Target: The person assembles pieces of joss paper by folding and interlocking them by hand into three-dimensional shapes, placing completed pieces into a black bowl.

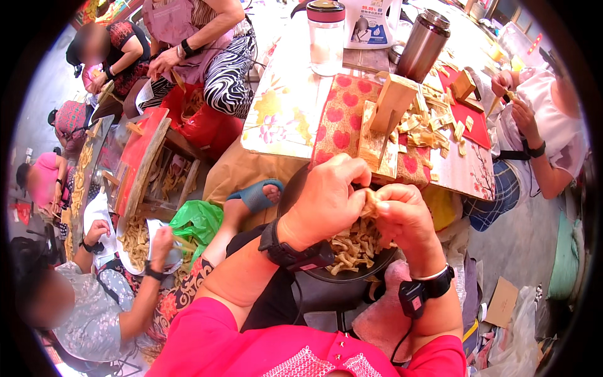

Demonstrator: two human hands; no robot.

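Observation:
My left hand (330, 200) and my right hand (405, 217) meet in front of me, both closed. Between their fingertips is a tan, wrinkled dried strip (369, 205), pinched from both sides. Below them a dark round pan (383, 262) holds a heap of similar dried strips (352, 249), partly covered by my hands and wrists. Just beyond my hands, a wooden block with an upright piece (393, 103) stands at the table's near edge on a red heart-patterned cloth (339, 113). Loose strips (424, 125) are scattered to its right.
On the table (270, 103) stand a clear lidded bottle (326, 41), a white jug (369, 25) and a brown metal flask (424, 45). Co-workers sit right and left; one at lower left works over a white bowl of strips (135, 244). A pink towel (386, 308) lies by my right forearm.

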